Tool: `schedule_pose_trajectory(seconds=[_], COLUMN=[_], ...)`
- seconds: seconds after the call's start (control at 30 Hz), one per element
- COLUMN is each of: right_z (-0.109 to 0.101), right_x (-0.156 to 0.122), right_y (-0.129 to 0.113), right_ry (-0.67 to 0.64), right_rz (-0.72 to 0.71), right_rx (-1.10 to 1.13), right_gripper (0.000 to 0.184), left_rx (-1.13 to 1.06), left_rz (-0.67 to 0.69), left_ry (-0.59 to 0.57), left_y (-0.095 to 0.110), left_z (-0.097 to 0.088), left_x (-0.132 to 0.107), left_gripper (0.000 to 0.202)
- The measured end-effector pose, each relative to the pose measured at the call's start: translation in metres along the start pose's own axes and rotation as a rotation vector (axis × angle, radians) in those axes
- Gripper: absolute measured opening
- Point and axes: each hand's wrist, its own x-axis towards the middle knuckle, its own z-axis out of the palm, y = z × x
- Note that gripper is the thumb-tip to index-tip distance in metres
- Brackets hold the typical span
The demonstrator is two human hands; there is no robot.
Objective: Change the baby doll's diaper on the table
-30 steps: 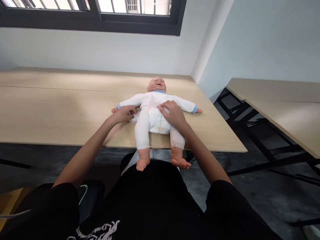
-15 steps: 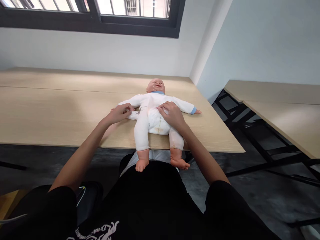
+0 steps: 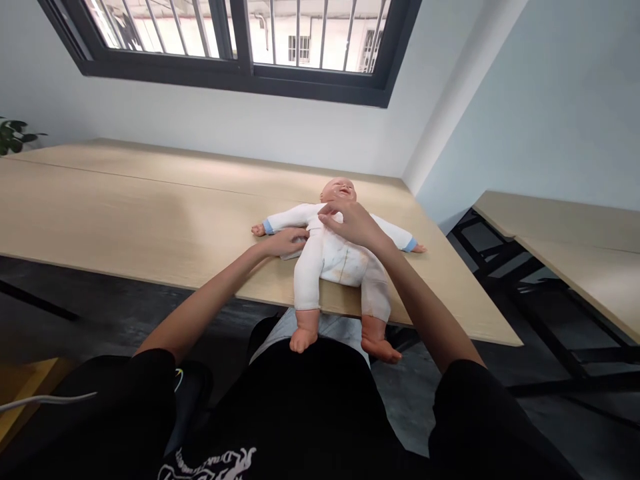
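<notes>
A baby doll [image 3: 310, 280] in white clothes with blue cuffs lies on its back, feet hanging over the table's front edge. A white diaper [image 3: 345, 267] with a yellowish line down its front covers its hips. Beside the doll's waist, my left hand [image 3: 285, 241] has its fingers closed at the diaper's side flap, which shows partly below them. My right hand [image 3: 353, 223] is over the doll's chest, thumb and fingers pinched together; whatever may be between them is too small to make out. It hides part of the doll's chest.
The wooden table [image 3: 150, 220] stands against a wall below a barred window [image 3: 320, 80]. Another table [image 3: 575, 247] with black legs is on the right. A plant [image 3: 17, 135] shows at the far left. A pale cable [image 3: 50, 399] is at the lower left.
My right hand has moved up from the diaper's front to the doll's chest. My left hand has moved in against the doll's waist. The view has shifted and tilted.
</notes>
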Motion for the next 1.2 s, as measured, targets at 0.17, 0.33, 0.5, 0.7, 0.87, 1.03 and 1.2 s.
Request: schedule_pose_trajectory(seconds=[0.17, 0.33, 0.5, 0.7, 0.87, 1.03, 1.2], right_z=[0.014, 0.017, 0.017, 0.015, 0.016, 0.018, 0.017], right_x=[-0.006, -0.009, -0.013, -0.015, -0.015, -0.017, -0.013], right_y=[0.012, 0.02, 0.029, 0.032, 0.033, 0.036, 0.031], right_ry=[-0.042, -0.024, 0.033, 0.036, 0.032, 0.037, 0.048], right_rz=[0.076, 0.058, 0.096, 0.106, 0.082, 0.059, 0.067], right_rx=[0.109, 0.196, 0.341, 0.356, 0.32, 0.323, 0.277], right_gripper=[0.013, 0.015, 0.021, 0.021, 0.019, 0.019, 0.018], left_rx=[0.188, 0.155, 0.032, -0.295, -0.42, -0.482, -0.54], left_rz=[0.014, 0.076, 0.068, -0.09, -0.151, -0.216, -0.224], left_ry=[-0.049, 0.059, 0.193, 0.309, 0.174, 0.149, 0.201], left_y=[-0.015, -0.015, -0.018, -0.01, -0.001, 0.002, 0.006], left_z=[0.008, 0.01, -0.007, -0.019, -0.022, -0.024, -0.024], left_x=[0.011, 0.015, -0.003, -0.016, -0.014, -0.015, -0.015], left_gripper=[0.05, 0.02, 0.018, 0.024, 0.025, 0.03, 0.032])
